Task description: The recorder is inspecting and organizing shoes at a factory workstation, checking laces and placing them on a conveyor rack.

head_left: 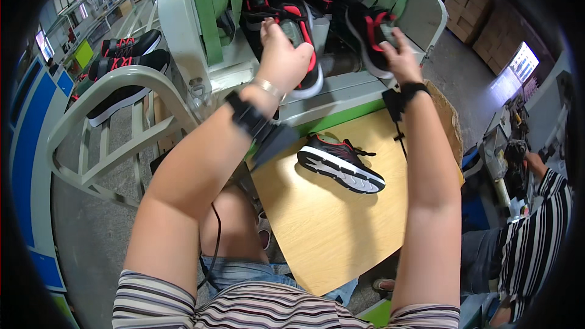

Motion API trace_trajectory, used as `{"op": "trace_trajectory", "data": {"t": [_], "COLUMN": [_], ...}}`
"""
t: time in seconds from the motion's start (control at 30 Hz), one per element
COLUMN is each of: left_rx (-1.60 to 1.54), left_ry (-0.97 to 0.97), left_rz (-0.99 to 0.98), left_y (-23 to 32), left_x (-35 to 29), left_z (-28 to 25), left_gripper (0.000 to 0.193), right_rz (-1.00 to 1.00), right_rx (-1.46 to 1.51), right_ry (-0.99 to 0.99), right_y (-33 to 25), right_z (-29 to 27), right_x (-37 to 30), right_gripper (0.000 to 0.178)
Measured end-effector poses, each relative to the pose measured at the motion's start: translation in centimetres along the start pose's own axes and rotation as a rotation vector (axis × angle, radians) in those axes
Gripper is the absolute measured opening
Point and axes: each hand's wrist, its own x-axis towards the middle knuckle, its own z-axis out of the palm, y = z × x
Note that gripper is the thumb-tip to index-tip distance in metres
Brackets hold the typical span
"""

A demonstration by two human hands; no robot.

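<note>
My left hand point(283, 53) is closed around a black sneaker point(314, 67) with red trim and a white sole, at the mouth of a white machine. To the right, my right hand point(401, 60) grips another black and red sneaker point(367, 39) by its side, its pale sole edge turned left. Below my hands, a third black sneaker point(341, 163) lies on its side on the wooden board point(323, 237), its white and black sole toward me. Further shoes sit behind the left sneaker, partly hidden inside the machine.
The white machine point(183, 30) has green strips point(210, 18) hanging at its opening. On the left, several sneakers point(125, 88) rest on a metal rack point(109, 146). A co-worker in a striped top point(539, 231) is at the right. Cardboard boxes point(472, 9) stand behind.
</note>
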Motion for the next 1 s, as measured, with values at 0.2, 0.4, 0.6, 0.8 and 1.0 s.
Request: {"op": "trace_trajectory", "data": {"t": [0.2,0.4,0.6,0.8,1.0], "left_rx": [0.221,0.216,0.114,0.378,0.148], "left_ry": [0.228,-0.518,-1.051,-1.152,-1.129], "left_rz": [0.084,0.504,-0.083,-0.129,-0.086], "left_y": [-3.7,-6.1,-12.0,-4.0,0.4], "left_x": [1.2,-12.4,-17.2,-26.9,-34.8], "left_z": [5.6,4.4,5.9,0.2,-0.2], "left_gripper": [0.089,0.071,0.099,0.075,0.079], "right_rz": [-0.005,0.230,-0.131,0.475,0.625], "right_rx": [-0.155,-0.647,-0.674,-0.127,0.091], "right_ry": [-0.234,-0.519,-0.421,-0.377,-0.108], "right_y": [3.7,1.5,-0.8,-6.2,-4.8], "right_z": [3.3,0.8,-1.7,-5.4,-4.6], "right_x": [-6.6,-30.9,-40.4,-45.5,-43.3], "right_gripper": [0.111,0.085,0.074,0.053,0.041]}}
